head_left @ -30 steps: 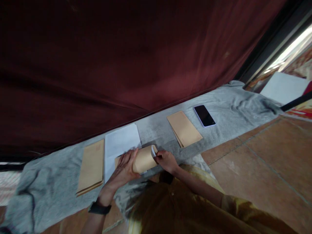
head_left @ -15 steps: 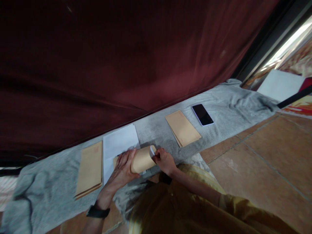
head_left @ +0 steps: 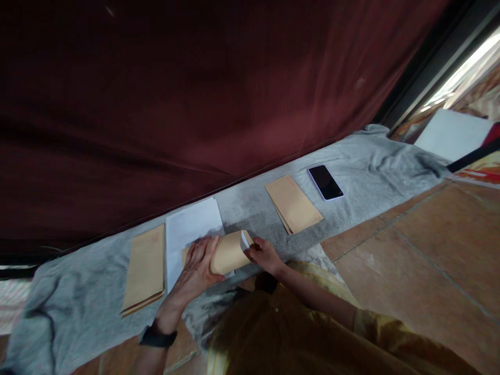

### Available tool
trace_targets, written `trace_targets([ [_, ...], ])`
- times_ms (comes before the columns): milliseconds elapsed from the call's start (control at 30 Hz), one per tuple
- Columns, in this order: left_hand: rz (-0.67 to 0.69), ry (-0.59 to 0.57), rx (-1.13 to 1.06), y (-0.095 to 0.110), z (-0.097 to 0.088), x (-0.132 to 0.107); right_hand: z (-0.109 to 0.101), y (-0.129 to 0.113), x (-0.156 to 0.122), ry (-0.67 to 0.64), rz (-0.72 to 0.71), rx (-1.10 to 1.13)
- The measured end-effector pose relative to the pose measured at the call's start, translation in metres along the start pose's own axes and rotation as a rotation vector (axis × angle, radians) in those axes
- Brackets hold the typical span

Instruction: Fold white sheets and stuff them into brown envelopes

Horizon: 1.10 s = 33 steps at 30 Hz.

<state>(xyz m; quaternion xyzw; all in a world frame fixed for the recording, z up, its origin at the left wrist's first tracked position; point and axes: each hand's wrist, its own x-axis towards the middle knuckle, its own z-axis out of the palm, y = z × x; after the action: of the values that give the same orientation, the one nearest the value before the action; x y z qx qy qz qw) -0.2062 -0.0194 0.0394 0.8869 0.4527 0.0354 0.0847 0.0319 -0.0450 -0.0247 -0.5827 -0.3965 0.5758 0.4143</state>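
Note:
A brown paper envelope [head_left: 230,253] bulges open at its right end, where something white shows inside the mouth. My left hand [head_left: 198,264] lies across its left part, thumb at the near edge and fingers over the top, gripping it. At the open end, the bent fingers of my right hand [head_left: 266,256] pinch the edge of the mouth; their tips are partly hidden. Under the envelope and my left hand is a stack of white paper sheets [head_left: 191,223].
A stack of brown envelopes [head_left: 145,268] lies left of the paper, another few envelopes [head_left: 295,204] lie to the right, beside a phone [head_left: 325,182]. All rest on a grey cloth [head_left: 359,172]. Behind hangs a dark red curtain [head_left: 234,104]; tiled floor [head_left: 422,250] is at the right.
My right fingers have shifted very slightly at the envelope's mouth. My left hand keeps its place on the envelope, and the view has moved only a little.

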Motion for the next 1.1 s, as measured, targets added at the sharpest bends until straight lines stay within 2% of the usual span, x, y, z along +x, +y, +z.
trace_targets([
  [167, 0.006, -0.005, 0.025, 0.001, 0.001, 0.002, 0.000, 0.005, 0.003, -0.018, 0.060, 0.159],
  [333, 0.008, -0.011, 0.045, 0.006, -0.003, 0.008, -0.003, 0.002, 0.007, 0.021, 0.072, 0.318],
  [433, -0.025, 0.060, 0.028, 0.016, -0.005, 0.009, -0.004, -0.003, 0.009, 0.055, 0.069, 0.414],
  [500, -0.079, 0.177, -0.033, 0.026, -0.003, 0.009, -0.006, -0.008, 0.009, 0.078, 0.068, 0.467],
  [600, -0.262, 0.387, -0.268, 0.047, 0.008, 0.010, -0.008, -0.016, 0.006, 0.104, 0.075, 0.518],
  [700, -0.533, 0.502, -0.725, 0.076, 0.021, 0.016, -0.009, -0.024, 0.000, 0.109, 0.084, 0.537],
  [767, -0.648, 0.428, -1.076, 0.095, 0.028, 0.023, -0.008, -0.027, -0.005, 0.116, 0.089, 0.557],
  [833, -0.707, 0.392, -1.308, 0.111, 0.034, 0.033, -0.006, -0.030, -0.008, 0.137, 0.095, 0.590],
  [933, -0.751, 0.381, -1.451, 0.121, 0.039, 0.047, -0.005, -0.029, -0.011, 0.170, 0.106, 0.607],
  [1100, -0.820, 0.389, -1.559, 0.117, 0.045, 0.059, -0.009, -0.020, -0.011, 0.162, 0.126, 0.559],
])
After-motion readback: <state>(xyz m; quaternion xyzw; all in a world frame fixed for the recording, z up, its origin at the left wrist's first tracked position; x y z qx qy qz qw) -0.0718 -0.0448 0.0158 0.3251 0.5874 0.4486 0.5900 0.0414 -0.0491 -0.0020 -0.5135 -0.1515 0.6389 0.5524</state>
